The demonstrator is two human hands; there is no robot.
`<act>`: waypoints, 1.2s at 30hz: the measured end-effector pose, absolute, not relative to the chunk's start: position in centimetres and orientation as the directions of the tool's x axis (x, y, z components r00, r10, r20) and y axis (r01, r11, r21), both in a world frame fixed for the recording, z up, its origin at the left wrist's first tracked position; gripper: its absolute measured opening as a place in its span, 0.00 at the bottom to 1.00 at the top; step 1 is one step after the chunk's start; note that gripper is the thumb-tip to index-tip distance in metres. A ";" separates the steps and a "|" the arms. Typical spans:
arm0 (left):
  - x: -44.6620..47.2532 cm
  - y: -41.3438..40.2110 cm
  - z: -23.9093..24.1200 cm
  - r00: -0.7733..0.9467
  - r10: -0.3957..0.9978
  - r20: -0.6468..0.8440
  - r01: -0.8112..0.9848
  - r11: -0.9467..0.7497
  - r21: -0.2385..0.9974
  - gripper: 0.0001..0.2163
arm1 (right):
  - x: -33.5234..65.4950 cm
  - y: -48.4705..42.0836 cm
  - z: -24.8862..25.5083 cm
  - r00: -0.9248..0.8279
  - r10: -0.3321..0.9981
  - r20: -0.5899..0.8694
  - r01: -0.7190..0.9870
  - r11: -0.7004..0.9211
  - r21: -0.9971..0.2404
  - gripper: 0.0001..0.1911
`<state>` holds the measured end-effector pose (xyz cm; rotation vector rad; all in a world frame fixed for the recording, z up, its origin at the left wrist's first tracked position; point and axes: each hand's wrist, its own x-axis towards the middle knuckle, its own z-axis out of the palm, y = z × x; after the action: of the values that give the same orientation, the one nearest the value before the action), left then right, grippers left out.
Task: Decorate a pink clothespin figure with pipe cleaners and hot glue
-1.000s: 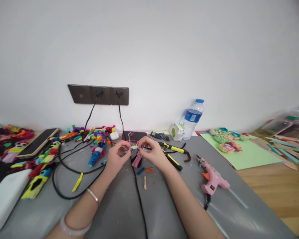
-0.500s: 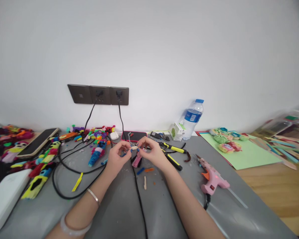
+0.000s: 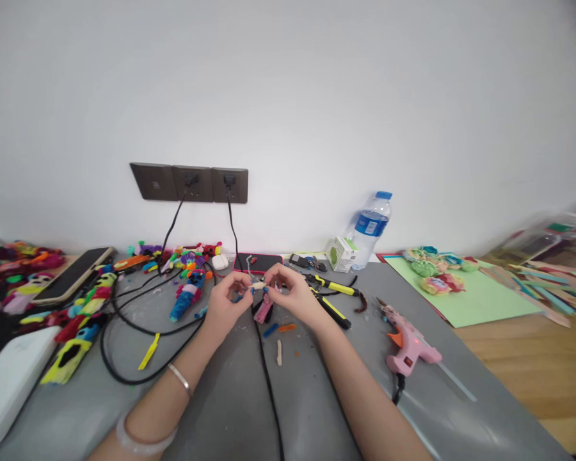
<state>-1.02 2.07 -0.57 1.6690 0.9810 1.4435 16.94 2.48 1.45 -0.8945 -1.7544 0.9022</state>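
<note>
The left hand (image 3: pixel 226 302) and right hand (image 3: pixel 295 298) each kept a fingertip grip, pinching opposite ends of a short cream strip (image 3: pixel 258 285) above the counter (image 3: pixel 221 410), apparently for steadiness.

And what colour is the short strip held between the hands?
The short strip is pale cream; head view.

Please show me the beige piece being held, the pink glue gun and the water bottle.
Beige piece (image 3: pixel 257 285): head view, its middle.
Pink glue gun (image 3: pixel 415 349): head view, its body.
Water bottle (image 3: pixel 370 225): head view, its label.
</note>
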 end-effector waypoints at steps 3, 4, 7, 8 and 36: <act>-1.0 2.1 -0.6 0.086 0.887 0.453 0.098 -0.460 0.882 0.02 | 16.9 2.4 1.5 -0.287 0.870 0.401 0.180 0.460 -0.869 0.06; -1.0 2.1 -0.6 0.087 0.888 0.452 0.101 -0.459 0.883 0.02 | 16.9 2.4 1.5 -0.284 0.871 0.401 0.182 0.459 -0.870 0.06; -1.0 2.1 -0.7 0.085 0.890 0.449 0.110 -0.456 0.883 0.02 | 16.9 2.5 1.4 -0.279 0.872 0.401 0.178 0.458 -0.871 0.07; -1.0 2.1 -0.8 0.084 0.890 0.449 0.113 -0.456 0.883 0.03 | 16.9 2.5 1.4 -0.280 0.873 0.400 0.177 0.456 -0.872 0.07; -0.9 2.0 -0.5 0.066 0.900 0.430 0.123 -0.435 0.892 0.03 | 16.7 2.2 1.7 -0.278 0.890 0.361 0.155 0.413 -0.898 0.05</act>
<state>-0.87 1.98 -0.51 1.6586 1.0350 1.4362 16.68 2.20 1.69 -0.9192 -1.7086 0.9590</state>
